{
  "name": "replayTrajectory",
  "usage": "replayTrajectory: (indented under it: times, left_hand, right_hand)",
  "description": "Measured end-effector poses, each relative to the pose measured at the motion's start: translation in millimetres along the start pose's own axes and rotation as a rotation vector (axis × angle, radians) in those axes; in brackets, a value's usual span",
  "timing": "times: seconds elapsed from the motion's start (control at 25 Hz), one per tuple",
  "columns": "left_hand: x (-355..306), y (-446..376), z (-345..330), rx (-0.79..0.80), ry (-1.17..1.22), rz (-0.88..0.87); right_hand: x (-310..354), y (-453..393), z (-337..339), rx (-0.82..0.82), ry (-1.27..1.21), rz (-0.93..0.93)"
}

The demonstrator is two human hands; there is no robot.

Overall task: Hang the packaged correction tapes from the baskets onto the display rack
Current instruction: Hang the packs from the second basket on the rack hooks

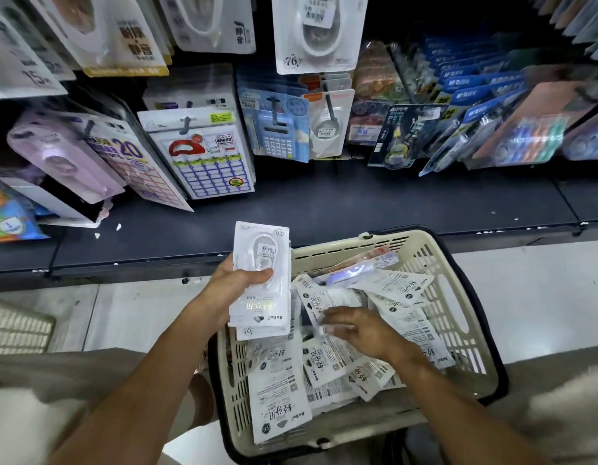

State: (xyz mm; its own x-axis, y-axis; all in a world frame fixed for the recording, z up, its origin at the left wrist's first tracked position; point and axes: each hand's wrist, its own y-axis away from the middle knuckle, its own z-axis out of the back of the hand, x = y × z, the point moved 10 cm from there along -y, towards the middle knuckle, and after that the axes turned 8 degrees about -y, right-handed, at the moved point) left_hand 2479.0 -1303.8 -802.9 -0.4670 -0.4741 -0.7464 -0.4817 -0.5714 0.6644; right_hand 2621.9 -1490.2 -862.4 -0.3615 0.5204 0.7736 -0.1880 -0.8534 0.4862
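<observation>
A cream plastic basket (pixel 455 297) on the floor holds several white packaged correction tapes (pixel 280 397), lying loose and overlapping. My left hand (pixel 237 286) grips a small stack of these packs (pixel 260 273) above the basket's left rim, thumb across the front. My right hand (pixel 361 330) reaches into the basket, its fingers pinching a pack (pixel 324 297) on top of the pile; the fingertips are blurred. On the display rack above, matching white packs marked 76 hang from a hook (pixel 316 31).
A dark bottom shelf (pixel 358 203) runs in front of the basket. Calculators (pixel 277 129), label sheets (pixel 203 156), purple tape packs (pixel 59 159) and blue packs (pixel 472 95) hang on hooks. A second basket's corner (pixel 19 327) shows at left.
</observation>
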Motion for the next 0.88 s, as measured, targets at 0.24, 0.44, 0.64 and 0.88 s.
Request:
replayTrajectory:
  times: [0.24,0.44,0.64,0.88]
  left_hand:
    - [-11.5,7.2,4.4,-0.026,-0.083,-0.034]
    - [-4.2,22.9,-42.5,0.235,0.034,0.038]
    - [-2.3,17.1,-37.1,0.181,-0.369,-0.065]
    - [-3.0,3.7,-9.0,0.043,-0.356,-0.075]
  right_hand:
    - [24.5,20.0,79.5,-0.233,-1.039,-0.108]
    - [75.2,8.0,42.1,-0.229,-0.811,-0.03]
    - [40.0,-2.0,21.6,-0.347,-0.814,-0.157]
    - [-36.4,-3.6,4.6,-0.192,0.518,-0.24]
